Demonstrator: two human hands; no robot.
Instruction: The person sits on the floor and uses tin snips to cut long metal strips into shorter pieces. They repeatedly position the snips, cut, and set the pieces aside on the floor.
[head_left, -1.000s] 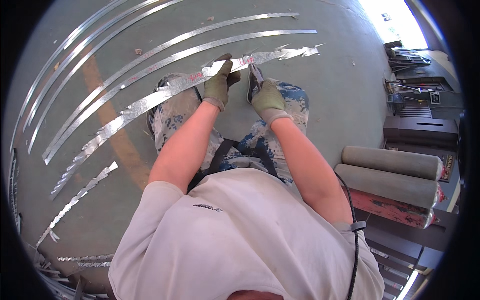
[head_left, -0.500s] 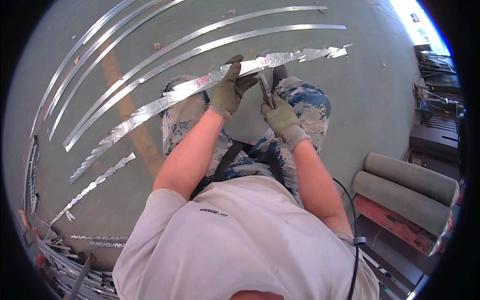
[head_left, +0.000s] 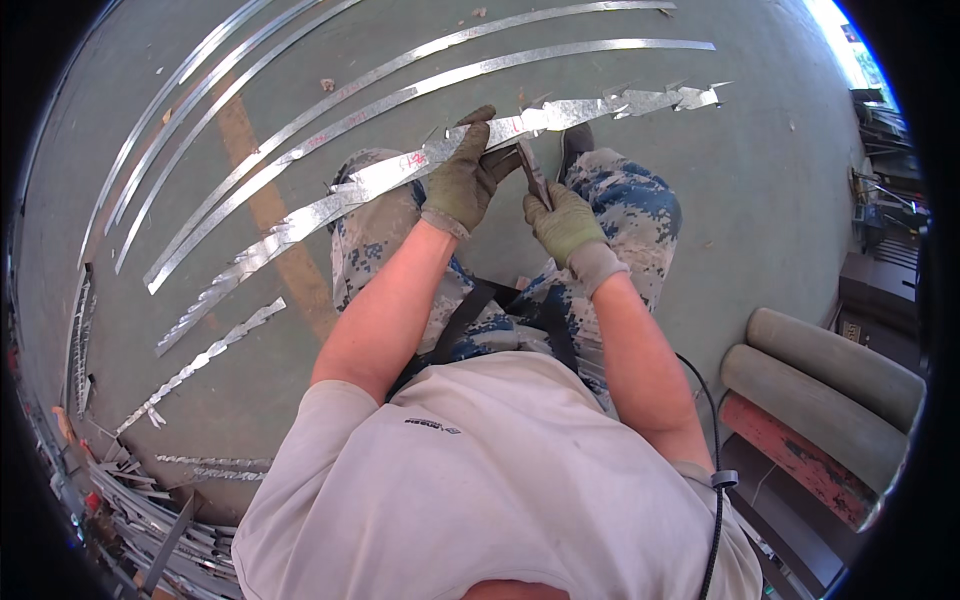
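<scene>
A long, shiny sheet-metal strip [head_left: 385, 175] with notched edges, bent tabs and red marks stretches across in front of my knees. My left hand [head_left: 463, 180], in an olive work glove, is closed on its middle, with the fingers partly hidden behind the metal. My right hand [head_left: 565, 225], also gloved, is wrapped round the handles of a pair of pliers [head_left: 532, 172]. Their jaws reach up to the strip's lower edge, just right of my left hand. Whether they grip the metal I cannot tell.
Several plain metal strips [head_left: 480, 68] lie curved on the floor beyond. A shorter jagged strip [head_left: 210, 355] is at the left, and a scrap metal pile [head_left: 170, 530] at lower left. Large rollers [head_left: 820, 400] stand at the right. A black cable [head_left: 718, 540] runs beside my right arm.
The view has shifted slightly, so the floor strips and rollers sit further right. The pliers look narrower and more upright at the strip's edge. My left hand keeps its place on the strip.
</scene>
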